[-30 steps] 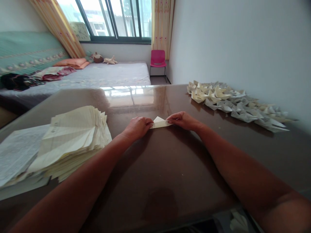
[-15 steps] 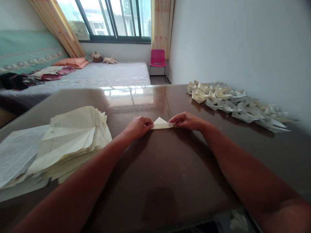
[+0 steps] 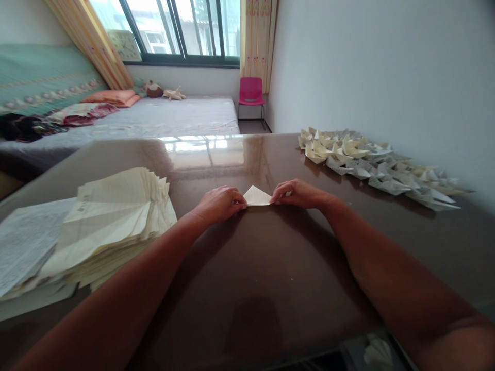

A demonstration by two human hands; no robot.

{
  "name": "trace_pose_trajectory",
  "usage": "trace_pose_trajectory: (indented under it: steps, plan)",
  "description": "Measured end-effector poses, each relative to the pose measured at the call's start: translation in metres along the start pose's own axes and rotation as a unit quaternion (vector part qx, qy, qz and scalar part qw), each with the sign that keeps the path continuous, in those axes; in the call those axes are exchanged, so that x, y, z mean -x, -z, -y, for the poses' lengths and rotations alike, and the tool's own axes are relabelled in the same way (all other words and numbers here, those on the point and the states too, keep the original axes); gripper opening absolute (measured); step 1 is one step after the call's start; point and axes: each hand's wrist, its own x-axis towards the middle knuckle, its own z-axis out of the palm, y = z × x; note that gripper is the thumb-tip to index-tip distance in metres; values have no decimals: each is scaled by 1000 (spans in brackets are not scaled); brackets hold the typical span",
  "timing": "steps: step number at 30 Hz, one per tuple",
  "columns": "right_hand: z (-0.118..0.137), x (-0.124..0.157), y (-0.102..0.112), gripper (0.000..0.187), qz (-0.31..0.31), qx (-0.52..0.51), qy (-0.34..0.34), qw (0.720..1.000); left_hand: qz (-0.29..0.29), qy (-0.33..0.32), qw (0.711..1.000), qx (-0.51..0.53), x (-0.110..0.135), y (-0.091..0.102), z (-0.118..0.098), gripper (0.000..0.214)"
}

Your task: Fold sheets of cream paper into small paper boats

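A small folded piece of cream paper, triangular with its peak pointing away from me, rests at the middle of the brown table. Its left corner is pinched between the thumb and fingers of my left hand. The fingertips of my right hand close on the opposite corner. Both corners are partly hidden by my fingers.
On the left lies a thick stack of paper sheets, with printed sheets beside it. Many folded paper boats sit along the wall at the right. Beyond the glossy table are a bed and a pink chair.
The long strip along the paper's near edge no longer shows; the paper now looks like a plain triangle. My hands have come slightly closer together.
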Motion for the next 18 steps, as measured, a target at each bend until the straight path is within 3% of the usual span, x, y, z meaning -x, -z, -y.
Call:
trace_pose_trajectory:
  steps: [4, 8, 13, 18]
  plan:
    - [-3, 1, 3, 32, 6, -35, -65, 997, 15, -10, 999, 50, -3, -1, 8, 34]
    - [0, -2, -2, 27, -31, -38, -91, 995, -7, 43, 997, 57, -5, -9, 9, 36]
    - [9, -8, -10, 16, -78, 32, -141, 987, -34, 105, 994, 15, -6, -15, 2, 33]
    - [16, -11, -16, 13, -108, 118, -156, 975, -19, 136, 990, -32, -8, -14, -5, 33]
